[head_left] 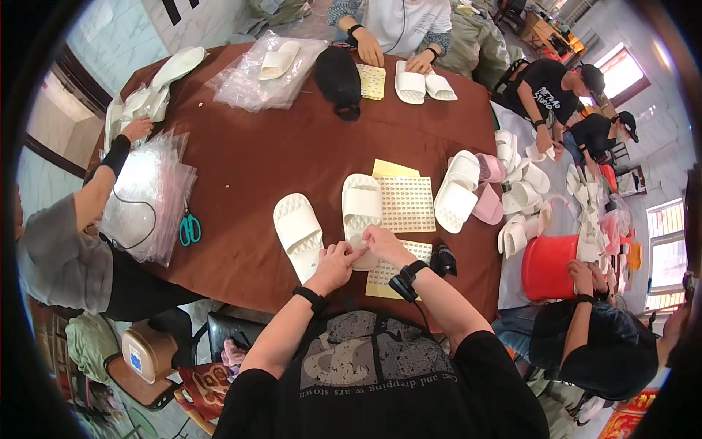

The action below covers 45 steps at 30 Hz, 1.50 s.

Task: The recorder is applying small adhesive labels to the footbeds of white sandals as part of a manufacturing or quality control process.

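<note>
Two white slippers lie in front of me on the brown cloth: a left slipper (298,231) with a small mark on its heel, and a right slipper (362,205). At the heel of the right slipper, my left hand (334,266) is closed on its edge. My right hand (388,246) is closed too, its fingertips pinched together over the same heel; anything between them is too small to make out. Beside that slipper lies a sheet of small printed stickers (408,205). A second sticker sheet (384,279) is partly under my right wrist.
To the right are more white slippers (457,192), pink slippers (488,201) and a red bucket (548,268). Clear plastic bags (146,197) and teal scissors (190,230) lie left. A black bundle (338,80) sits across the table. Several people work around it.
</note>
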{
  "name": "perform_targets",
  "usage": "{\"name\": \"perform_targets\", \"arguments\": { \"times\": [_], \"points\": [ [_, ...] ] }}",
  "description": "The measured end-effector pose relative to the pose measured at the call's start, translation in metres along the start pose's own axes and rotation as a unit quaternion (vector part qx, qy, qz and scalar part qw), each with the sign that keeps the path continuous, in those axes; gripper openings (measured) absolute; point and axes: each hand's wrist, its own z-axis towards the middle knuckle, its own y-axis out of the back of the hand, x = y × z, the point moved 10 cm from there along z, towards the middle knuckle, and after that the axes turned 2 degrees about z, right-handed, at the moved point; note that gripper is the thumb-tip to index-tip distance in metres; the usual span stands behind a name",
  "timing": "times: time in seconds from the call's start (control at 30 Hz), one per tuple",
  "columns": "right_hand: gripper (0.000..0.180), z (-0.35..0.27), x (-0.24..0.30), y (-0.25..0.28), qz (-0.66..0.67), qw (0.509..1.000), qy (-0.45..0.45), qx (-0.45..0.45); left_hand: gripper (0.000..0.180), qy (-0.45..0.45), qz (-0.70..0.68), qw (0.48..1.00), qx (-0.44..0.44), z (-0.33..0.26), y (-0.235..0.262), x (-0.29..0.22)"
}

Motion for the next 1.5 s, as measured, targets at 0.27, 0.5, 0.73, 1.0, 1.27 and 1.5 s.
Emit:
{"name": "perform_targets", "arguments": {
  "times": [0.27,0.5,0.73,1.0,1.27,1.5],
  "points": [
    [0.012,-0.005,0.014,0.012,0.017,0.999,0.016,-0.021,0.045,-0.009,0.02,1.0,-0.012,-0.001,0.002,-0.003],
    [0.014,-0.02,0.01,0.01,0.053,0.998,0.013,-0.016,0.047,-0.009,0.03,0.999,-0.013,-0.001,0.003,-0.005],
    [0.017,-0.025,0.006,0.02,0.073,0.995,0.007,-0.07,0.046,-0.009,0.02,1.0,-0.001,-0.001,0.001,-0.005],
    [0.021,-0.03,0.0,0.015,0.066,0.996,0.001,-0.058,0.047,-0.011,0.034,0.999,-0.007,-0.001,0.003,-0.006],
    [0.022,-0.032,-0.006,0.007,0.057,0.998,-0.012,-0.02,0.047,-0.02,0.041,0.999,-0.017,-0.003,0.003,-0.008],
    [0.017,-0.035,-0.006,0.009,0.091,0.995,-0.028,-0.026,0.045,-0.031,0.02,0.999,-0.014,-0.008,0.004,-0.008]
  ]
}}
